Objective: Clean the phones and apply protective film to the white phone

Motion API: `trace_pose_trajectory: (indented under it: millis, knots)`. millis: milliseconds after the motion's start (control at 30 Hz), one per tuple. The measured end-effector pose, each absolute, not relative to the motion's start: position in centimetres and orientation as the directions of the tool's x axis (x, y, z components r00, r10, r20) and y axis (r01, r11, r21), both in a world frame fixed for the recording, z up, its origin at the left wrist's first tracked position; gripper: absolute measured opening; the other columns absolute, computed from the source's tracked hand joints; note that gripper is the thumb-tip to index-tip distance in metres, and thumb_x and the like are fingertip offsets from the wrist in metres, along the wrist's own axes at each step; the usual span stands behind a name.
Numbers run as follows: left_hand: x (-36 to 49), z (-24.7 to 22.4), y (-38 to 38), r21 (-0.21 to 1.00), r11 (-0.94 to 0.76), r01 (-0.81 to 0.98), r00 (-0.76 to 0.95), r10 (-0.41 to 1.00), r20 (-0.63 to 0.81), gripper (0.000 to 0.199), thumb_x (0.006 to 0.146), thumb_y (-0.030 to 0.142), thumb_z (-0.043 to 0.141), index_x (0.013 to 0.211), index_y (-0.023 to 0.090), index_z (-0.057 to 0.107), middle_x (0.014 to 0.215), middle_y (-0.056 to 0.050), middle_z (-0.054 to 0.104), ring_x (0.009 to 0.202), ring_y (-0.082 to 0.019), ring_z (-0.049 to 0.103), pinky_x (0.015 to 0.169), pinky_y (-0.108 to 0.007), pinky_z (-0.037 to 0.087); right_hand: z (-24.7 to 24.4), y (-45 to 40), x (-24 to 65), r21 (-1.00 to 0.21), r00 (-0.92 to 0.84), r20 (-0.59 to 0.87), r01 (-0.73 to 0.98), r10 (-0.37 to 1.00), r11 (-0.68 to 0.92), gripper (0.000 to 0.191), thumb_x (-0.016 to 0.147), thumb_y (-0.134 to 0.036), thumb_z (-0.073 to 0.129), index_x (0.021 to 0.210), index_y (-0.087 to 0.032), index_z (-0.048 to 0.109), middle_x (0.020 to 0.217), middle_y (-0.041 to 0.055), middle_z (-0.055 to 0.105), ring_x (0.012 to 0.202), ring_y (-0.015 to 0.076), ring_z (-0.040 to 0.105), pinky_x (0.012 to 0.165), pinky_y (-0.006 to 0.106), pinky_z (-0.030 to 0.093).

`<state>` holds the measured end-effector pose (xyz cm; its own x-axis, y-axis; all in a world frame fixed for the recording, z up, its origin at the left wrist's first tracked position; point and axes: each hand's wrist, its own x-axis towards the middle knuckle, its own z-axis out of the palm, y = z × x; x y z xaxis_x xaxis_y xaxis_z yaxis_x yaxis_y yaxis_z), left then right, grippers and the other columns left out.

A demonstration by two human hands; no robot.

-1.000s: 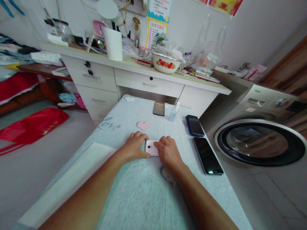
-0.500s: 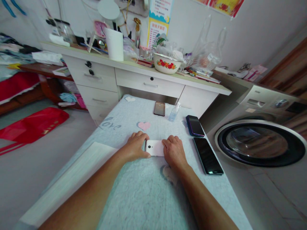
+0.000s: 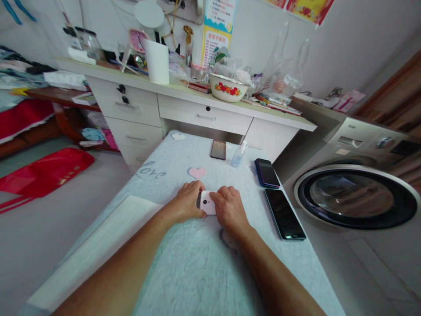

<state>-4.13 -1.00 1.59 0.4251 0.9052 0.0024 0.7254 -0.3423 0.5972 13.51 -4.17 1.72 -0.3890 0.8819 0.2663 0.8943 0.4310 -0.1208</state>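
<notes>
A white smartphone point(image 3: 208, 208) lies back side up, its round camera showing, low over the cloth-covered table point(image 3: 184, 263). My left hand point(image 3: 187, 202) grips its left end between thumb and fingers. Wrapped over the right part is my right hand point(image 3: 230, 207), which hides that end; its thumb and index finger rest near the camera. To the right lie a large black-screened phone point(image 3: 285, 215) and a smaller dark phone point(image 3: 267, 173). Farther back are a brownish phone case point(image 3: 218, 149) and a clear spray bottle point(image 3: 238, 154).
A long whitish strip point(image 3: 98, 245) lies along the table's left side. Behind stands a white desk point(image 3: 204, 115) bearing a flowered bowl point(image 3: 228, 87) and a white cylinder point(image 3: 157, 62). The washing machine point(image 3: 348, 136) is at the right, a red bag point(image 3: 49, 171) on the floor at left.
My right hand has slid left along the phone's back toward the camera, covering more of it. My left hand stays at the left end.
</notes>
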Motion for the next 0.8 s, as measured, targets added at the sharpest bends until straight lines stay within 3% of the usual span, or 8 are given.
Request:
trace_pose_trajectory:
  millis: [500,800]
  knots:
    - [-3.9,1.6,-1.5,0.602,-0.413,0.683,0.456,0.885,0.089,0.045,0.058,0.022,0.066,0.095,0.022,0.041,0.1,-0.004,0.052,0.096,-0.024,0.046,0.081,-0.033,0.039,3.2,-4.4,17.2,-0.061,-0.076,0.39,0.992,0.918,0.108,0.016,0.085,-0.019,0.053,0.087,-0.022,0.069,0.084,0.0066,0.055,0.082,0.0211,0.043,0.071,0.033,0.025]
    - [-3.3,1.6,-1.7,0.539,-0.495,0.682,0.468,0.861,0.199,0.039,0.061,0.015,0.06,0.093,0.022,0.039,0.096,-0.003,0.051,0.09,-0.023,0.046,0.078,-0.033,0.038,4.1,-4.7,17.4,-0.06,-0.031,0.454,0.996,0.891,0.065,0.016,0.083,-0.017,0.054,0.079,-0.02,0.069,0.08,0.0065,0.056,0.08,0.0213,0.043,0.069,0.033,0.023]
